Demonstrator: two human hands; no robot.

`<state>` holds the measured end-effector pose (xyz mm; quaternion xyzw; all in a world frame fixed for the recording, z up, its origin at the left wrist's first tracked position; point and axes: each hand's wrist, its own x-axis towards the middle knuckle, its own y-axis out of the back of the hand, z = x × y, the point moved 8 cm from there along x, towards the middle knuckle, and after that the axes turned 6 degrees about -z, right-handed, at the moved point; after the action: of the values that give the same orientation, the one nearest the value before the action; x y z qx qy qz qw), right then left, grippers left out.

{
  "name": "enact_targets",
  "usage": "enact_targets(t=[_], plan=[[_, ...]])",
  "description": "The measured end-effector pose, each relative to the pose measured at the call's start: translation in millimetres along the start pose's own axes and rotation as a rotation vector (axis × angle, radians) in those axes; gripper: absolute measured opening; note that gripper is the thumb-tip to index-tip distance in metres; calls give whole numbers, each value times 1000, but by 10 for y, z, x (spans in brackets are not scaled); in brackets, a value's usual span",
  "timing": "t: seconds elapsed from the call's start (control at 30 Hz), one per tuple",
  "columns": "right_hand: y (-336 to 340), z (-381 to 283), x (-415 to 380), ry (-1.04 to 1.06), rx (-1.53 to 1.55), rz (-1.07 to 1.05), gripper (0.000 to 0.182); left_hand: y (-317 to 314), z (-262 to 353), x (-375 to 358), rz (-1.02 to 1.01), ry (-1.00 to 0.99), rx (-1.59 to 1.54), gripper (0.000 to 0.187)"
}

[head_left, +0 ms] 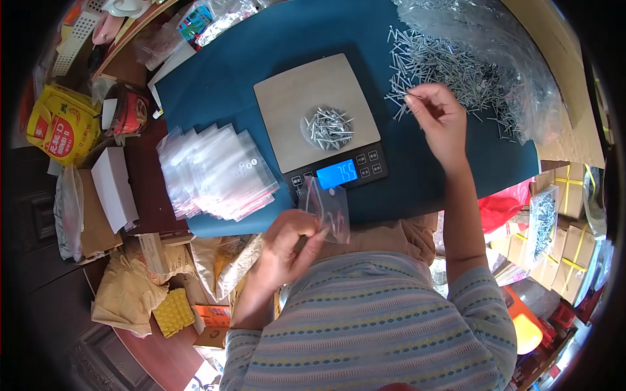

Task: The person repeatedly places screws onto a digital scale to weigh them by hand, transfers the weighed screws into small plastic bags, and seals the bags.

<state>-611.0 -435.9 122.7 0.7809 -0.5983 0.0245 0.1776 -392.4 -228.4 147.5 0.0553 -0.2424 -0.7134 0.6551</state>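
Observation:
A digital scale (287, 98) with a lit blue display lies on the dark teal table cover. On its plate, a small round dish holds a heap of screws (331, 128). My left hand (290, 244) pinches a clear zip bag (334, 212) just below the display. My right hand (440, 120) is at the near left edge of a large pile of loose screws (456, 72), thumb and forefinger pressed together; whatever is between the fingertips is too small to make out. Left of the scale lies a fanned stack of clear zip bags (218, 169).
A large plastic sheet (482, 26) borders the screw pile, beside cardboard (574, 85) at the right. A yellow bag (64, 124), a red tub (130, 111) and a white box (114, 189) stand at the left. Boxes and a red bag lie below right.

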Motion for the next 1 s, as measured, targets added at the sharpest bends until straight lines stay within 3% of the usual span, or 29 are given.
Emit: enact_targets(t=[0.03,0.13,0.43,0.93,1.0], plan=[[76,32,4,-45,-130,13,14,34,6,4,24,-4,9,17],[108,-266,1,324,-605,55,16,138,9,6,101,1,24,14],[-493,-480,-45,365,-321,-203,22,194,82,53,136,4,176,12],[-746,-541,-63,373,-268,-284,24,184,64,50,124,-15,175,14],[-772,-474,-66,349,-243,-299,36,180,62,51,122,-15,175,14]])
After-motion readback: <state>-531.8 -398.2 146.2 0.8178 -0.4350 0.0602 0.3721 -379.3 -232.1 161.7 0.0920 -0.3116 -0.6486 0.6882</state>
